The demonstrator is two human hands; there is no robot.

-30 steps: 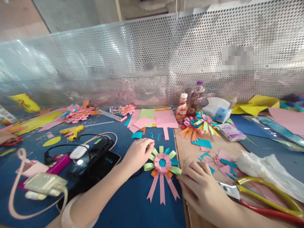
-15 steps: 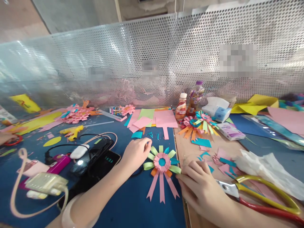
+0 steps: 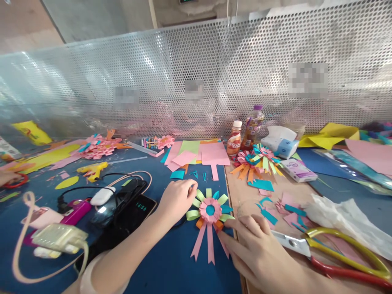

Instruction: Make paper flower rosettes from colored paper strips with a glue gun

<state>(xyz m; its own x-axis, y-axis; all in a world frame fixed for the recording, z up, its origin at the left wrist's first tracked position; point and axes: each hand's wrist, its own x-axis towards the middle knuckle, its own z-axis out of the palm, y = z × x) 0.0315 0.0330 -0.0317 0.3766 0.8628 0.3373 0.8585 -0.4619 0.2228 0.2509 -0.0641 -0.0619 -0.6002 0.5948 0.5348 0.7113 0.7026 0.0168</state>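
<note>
I work at a blue table (image 3: 171, 261) whose right part is bare brown board (image 3: 245, 196), closed at the far edge by a shiny perforated metal screen (image 3: 196, 73); blurred figures sit behind it.

Near the front edge, at the seam between blue and brown, lies the paper rosette (image 3: 210, 210): a flat round of pleated pink with a teal centre, ringed by looped strips of green, teal and orange. Three pink ribbon tails with notched ends hang from it, so its long axis runs from the far edge toward me, tails pointing at the front edge, a little leftward.

My left hand (image 3: 176, 200) rests loosely curled on the blue just beside the rosette, fingertips touching the green loops on its upper left; it grips nothing. My right hand (image 3: 260, 253) lies flat and spread, fingers pressing the rosette's lower right side and right tail.

Just right of that hand lie scissors (image 3: 337, 253) with yellow and red handles, blades toward me, on crinkled white plastic. Toward the left edge sit a dark phone (image 3: 134, 212), cables and a yellow glue gun (image 3: 93, 169). Toward the far edge are pink and green paper sheets (image 3: 202, 153), two bottles (image 3: 245, 132), tissues and finished rosettes (image 3: 259, 159)
</note>
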